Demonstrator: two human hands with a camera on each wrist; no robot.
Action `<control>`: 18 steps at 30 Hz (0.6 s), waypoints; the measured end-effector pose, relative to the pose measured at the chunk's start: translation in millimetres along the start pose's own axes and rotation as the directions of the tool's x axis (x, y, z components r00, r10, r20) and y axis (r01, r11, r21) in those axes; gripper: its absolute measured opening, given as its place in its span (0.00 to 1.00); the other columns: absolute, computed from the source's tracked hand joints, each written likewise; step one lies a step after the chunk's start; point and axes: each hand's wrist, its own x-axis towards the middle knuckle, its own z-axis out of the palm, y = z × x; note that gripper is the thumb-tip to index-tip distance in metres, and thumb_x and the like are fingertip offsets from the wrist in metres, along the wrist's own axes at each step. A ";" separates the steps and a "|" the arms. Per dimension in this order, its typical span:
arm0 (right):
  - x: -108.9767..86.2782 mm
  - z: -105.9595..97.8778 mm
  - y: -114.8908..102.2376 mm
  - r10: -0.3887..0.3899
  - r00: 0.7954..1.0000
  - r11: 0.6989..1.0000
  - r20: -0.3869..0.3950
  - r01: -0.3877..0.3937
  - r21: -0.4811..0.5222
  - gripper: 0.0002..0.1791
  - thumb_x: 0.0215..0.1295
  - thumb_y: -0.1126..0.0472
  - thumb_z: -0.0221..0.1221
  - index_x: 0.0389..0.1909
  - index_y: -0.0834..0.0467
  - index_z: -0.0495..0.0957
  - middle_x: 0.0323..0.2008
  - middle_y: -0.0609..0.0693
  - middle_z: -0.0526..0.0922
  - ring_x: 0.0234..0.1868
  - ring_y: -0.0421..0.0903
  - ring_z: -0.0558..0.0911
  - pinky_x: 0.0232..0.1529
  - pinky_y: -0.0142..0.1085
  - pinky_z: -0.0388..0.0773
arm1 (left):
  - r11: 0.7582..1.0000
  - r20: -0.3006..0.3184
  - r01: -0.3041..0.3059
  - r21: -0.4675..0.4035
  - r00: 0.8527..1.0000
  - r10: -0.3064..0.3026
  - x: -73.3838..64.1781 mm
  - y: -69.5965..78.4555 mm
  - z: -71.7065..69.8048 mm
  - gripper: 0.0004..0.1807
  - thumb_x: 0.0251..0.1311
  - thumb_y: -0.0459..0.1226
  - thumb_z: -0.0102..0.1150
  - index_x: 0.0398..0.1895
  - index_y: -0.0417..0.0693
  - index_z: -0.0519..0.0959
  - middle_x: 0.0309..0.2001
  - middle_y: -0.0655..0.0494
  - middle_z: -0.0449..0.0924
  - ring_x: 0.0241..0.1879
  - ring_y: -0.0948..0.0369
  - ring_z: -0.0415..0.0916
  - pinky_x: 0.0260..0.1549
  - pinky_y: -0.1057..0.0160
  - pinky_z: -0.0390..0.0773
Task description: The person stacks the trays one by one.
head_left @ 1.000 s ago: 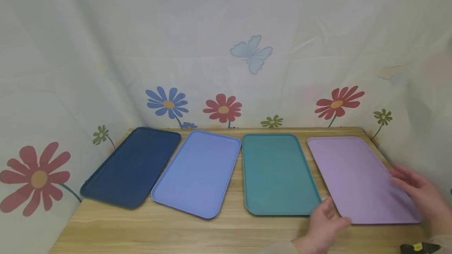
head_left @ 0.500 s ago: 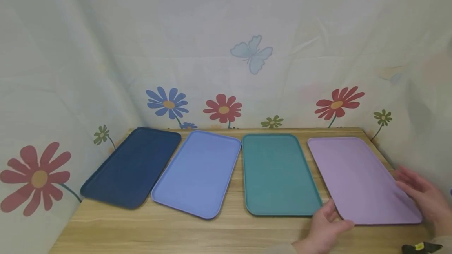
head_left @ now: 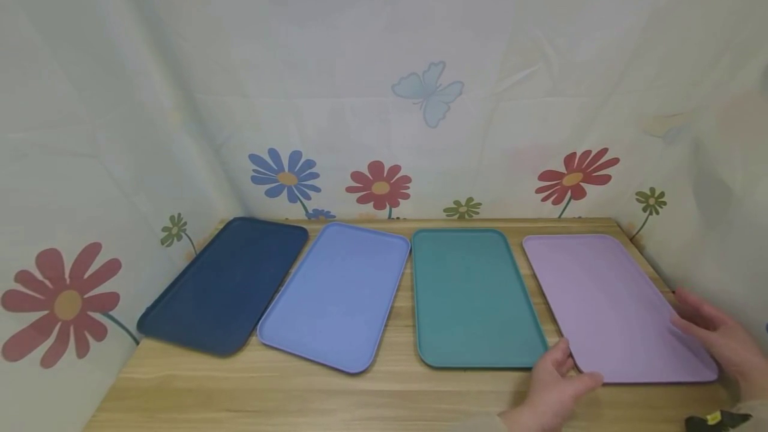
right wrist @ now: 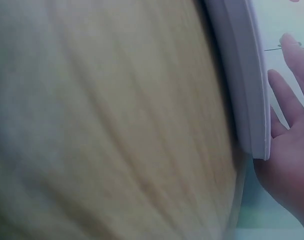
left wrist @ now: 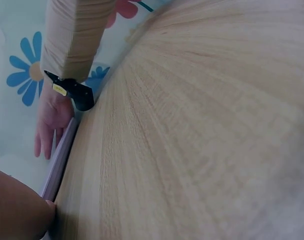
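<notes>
At the right end of a row of rectangular trays lies a lilac tray (head_left: 612, 305), flat on the wooden table. My left hand (head_left: 551, 382) is at its near left corner, with the thumb along the front edge and the fingers at the left side. Beside the right edge, my right hand (head_left: 720, 339) touches the tray with fingers extended. In the right wrist view the right hand (right wrist: 289, 135) shows loosely spread fingers behind the tray's rim (right wrist: 242, 80). The left wrist view has part of the left hand (left wrist: 19, 207) against the tray's edge.
Left of the lilac tray lie a teal tray (head_left: 474, 299), a light blue tray (head_left: 339, 295) and a dark navy tray (head_left: 225, 285). They rest on a wood-grain table (head_left: 312, 395). A flower-printed cloth (head_left: 336, 85) hangs behind and along both sides.
The lilac tray's near end has shifted slightly to the right. Both hands have moved a little rightward with it, and the right hand has slid slightly nearer. The other trays stay put.
</notes>
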 end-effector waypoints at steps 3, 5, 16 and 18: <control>1.6 -0.3 0.7 0.028 1.000 0.996 0.001 -0.027 -0.081 0.42 0.72 0.54 0.59 0.77 0.59 0.46 0.55 0.18 0.64 0.50 0.16 0.63 0.46 0.15 0.62 | 1.000 -0.014 0.005 0.002 1.000 -0.005 0.9 0.0 1.2 0.34 0.48 0.21 0.64 0.63 0.28 0.70 0.63 0.39 0.73 0.62 0.45 0.70 0.62 0.52 0.70; 3.1 0.2 0.2 0.059 0.998 0.986 0.000 -0.058 -0.159 0.44 0.72 0.50 0.58 0.75 0.67 0.46 0.68 0.36 0.66 0.58 0.26 0.65 0.46 0.16 0.63 | 1.000 -0.034 0.016 0.010 0.999 -0.015 1.3 -0.1 2.3 0.34 0.48 0.21 0.64 0.63 0.29 0.70 0.62 0.40 0.74 0.61 0.46 0.70 0.62 0.51 0.70; 7.4 0.9 -4.6 0.125 0.990 0.956 0.059 -0.104 -0.275 0.46 0.73 0.47 0.56 0.71 0.76 0.45 0.68 0.80 0.47 0.64 0.79 0.54 0.60 0.68 0.56 | 0.999 -0.076 0.016 0.028 0.997 -0.014 3.4 0.9 8.7 0.31 0.46 0.21 0.64 0.60 0.33 0.75 0.56 0.49 0.79 0.59 0.50 0.73 0.59 0.58 0.73; 7.3 1.3 -4.7 0.121 0.991 0.954 0.062 -0.099 -0.282 0.46 0.73 0.47 0.56 0.70 0.77 0.46 0.67 0.81 0.48 0.62 0.81 0.54 0.58 0.69 0.57 | 0.999 -0.086 0.022 0.030 0.996 -0.019 3.9 1.6 10.2 0.30 0.46 0.20 0.64 0.59 0.33 0.76 0.55 0.49 0.80 0.58 0.50 0.73 0.58 0.58 0.73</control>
